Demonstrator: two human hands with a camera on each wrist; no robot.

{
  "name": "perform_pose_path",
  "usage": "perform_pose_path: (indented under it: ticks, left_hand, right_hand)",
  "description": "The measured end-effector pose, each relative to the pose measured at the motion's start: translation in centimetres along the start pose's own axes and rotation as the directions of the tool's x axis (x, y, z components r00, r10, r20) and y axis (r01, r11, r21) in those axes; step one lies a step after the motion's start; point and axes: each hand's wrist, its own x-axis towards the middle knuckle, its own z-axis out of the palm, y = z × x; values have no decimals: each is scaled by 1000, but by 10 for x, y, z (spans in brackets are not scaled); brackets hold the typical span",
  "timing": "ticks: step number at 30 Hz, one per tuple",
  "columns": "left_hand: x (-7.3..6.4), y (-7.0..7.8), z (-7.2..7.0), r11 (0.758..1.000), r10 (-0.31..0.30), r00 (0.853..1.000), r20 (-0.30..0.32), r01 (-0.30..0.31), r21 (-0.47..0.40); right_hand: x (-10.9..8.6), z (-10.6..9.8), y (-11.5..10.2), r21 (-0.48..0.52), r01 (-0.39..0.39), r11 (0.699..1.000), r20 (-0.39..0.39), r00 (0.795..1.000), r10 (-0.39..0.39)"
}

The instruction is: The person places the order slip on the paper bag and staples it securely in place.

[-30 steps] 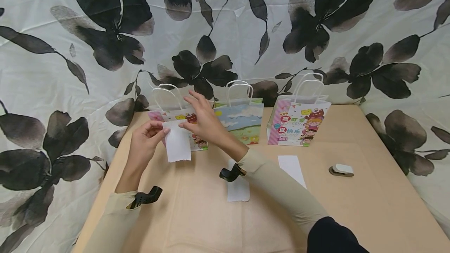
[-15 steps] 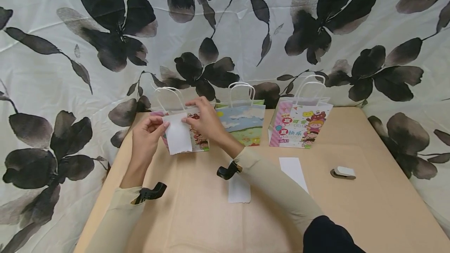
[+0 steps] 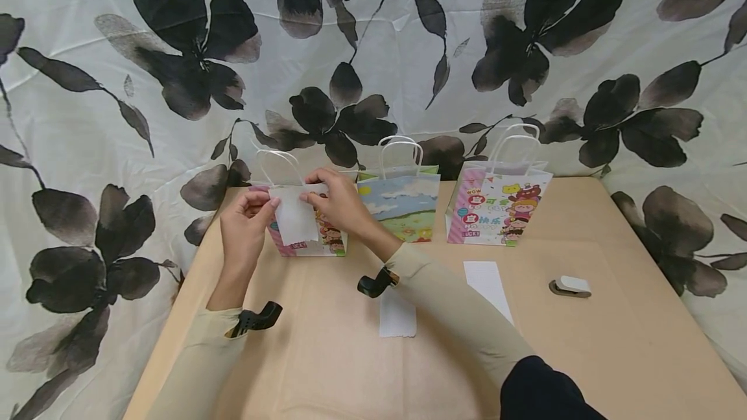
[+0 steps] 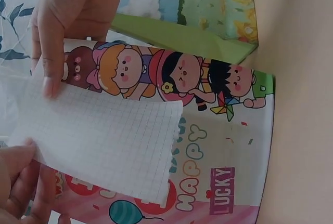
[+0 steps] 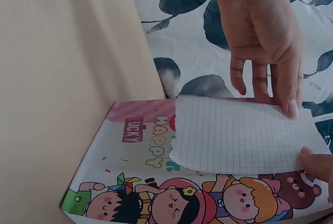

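A torn-edged sheet of squared paper [image 3: 296, 220] lies over the front of the left paper gift bag [image 3: 334, 244], near its top. My left hand [image 3: 242, 232] pinches the sheet's upper left corner, its thumb on the front. At the upper right edge, my right hand [image 3: 341, 206] holds it likewise with the thumb in front and fingers behind. Close up, the left wrist view has the paper [image 4: 109, 135] partly covering the bag's cartoon print [image 4: 182, 78]. The right wrist view shows the left thumb [image 5: 290, 91] on the paper's edge. The fingertips behind the sheet are hidden.
A sky-and-meadow gift bag [image 3: 403, 206] stands just right of the hands, a pink-striped one [image 3: 496, 206] beyond it. Two more paper slips [image 3: 398, 316] [image 3: 487, 287] lie on the table [image 3: 327, 355]. A small stapler [image 3: 570, 286] lies at the right. Floral cloth [image 3: 397, 50] hangs behind.
The sheet has risen slightly and now lies closer against the bag's front. My right fingers have come down and curled in behind the top edge. The bag's base has shifted slightly nearer.
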Motion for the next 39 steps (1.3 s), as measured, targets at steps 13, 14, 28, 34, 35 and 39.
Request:
perform_pose_path:
  ticks: [13,14,28,34,35,39]
  left_hand:
    - [23,8,-9,978,0,982,191,-40,206]
    - [26,7,-10,982,-16,973,230,-28,186]
    - [40,-4,-15,998,-16,935,355,-8,67]
    - [42,-6,-14,997,-61,931,360,70,-13]
    - [42,-6,-14,995,-74,929,363,92,-31]
    - [44,-10,-13,988,-114,921,372,146,-58]
  right_hand:
    - [-1,-3,0,16,5,1000,-3,1000,-5]
    - [-1,-3,0,18,5,1000,-1,1000,-5]
    - [-2,-1,-1,-21,2,1000,2,1000,-2]
    - [-2,0,-2,-16,-8,1000,-9,1000,8]
    - [-2,0,-2,-12,-10,1000,-12,1000,9]
    - [-2,0,-2,-8,-2,1000,-21,1000,2]
